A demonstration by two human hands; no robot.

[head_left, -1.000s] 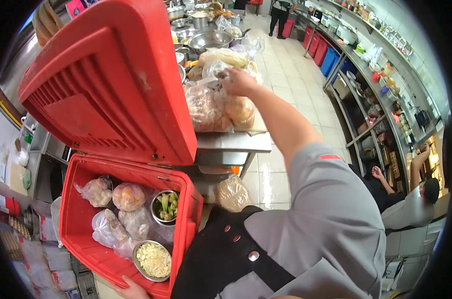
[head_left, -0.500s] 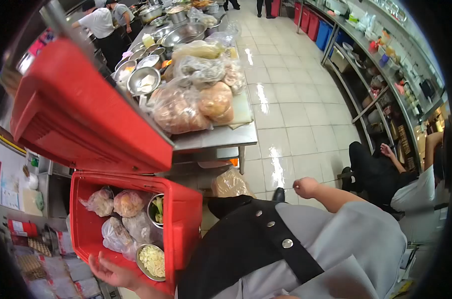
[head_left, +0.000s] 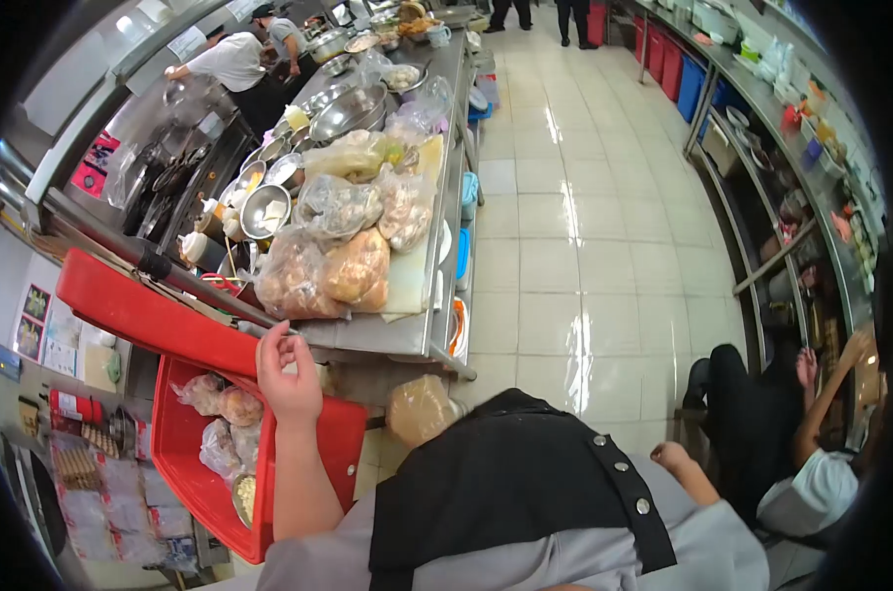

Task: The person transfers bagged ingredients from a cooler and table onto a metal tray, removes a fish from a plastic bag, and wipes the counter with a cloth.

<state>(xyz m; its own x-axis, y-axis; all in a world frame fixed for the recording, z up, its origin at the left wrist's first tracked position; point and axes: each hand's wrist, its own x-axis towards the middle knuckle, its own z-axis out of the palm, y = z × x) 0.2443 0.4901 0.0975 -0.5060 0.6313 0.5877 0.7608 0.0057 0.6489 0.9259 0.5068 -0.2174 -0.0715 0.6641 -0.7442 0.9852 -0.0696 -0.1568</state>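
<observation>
A red lidded cooler box (head_left: 318, 463) stands at my left. Its lid (head_left: 161, 315) is tilted partway over the box. My left hand (head_left: 289, 379) is at the lid's right end, its fingers curled against the edge. Inside the box lie several knotted clear bags of food (head_left: 220, 443) and a metal bowl (head_left: 242, 500) of chopped pale pieces, partly hidden by the box wall. Held by my side with the fingers curled in, my right hand (head_left: 671, 455) appears to have nothing in it.
A steel table (head_left: 387, 340) beyond the box carries bagged meat (head_left: 358, 271) and metal bowls (head_left: 266, 211). A brown wrapped package (head_left: 419, 409) sits on the tiled floor. At the right a person (head_left: 811, 483) is seated by shelving; other people stand at the back.
The lid has swung down from upright to partway over the box. My left hand has risen from the box's near side to the lid. My right hand has lowered, and the view has shifted.
</observation>
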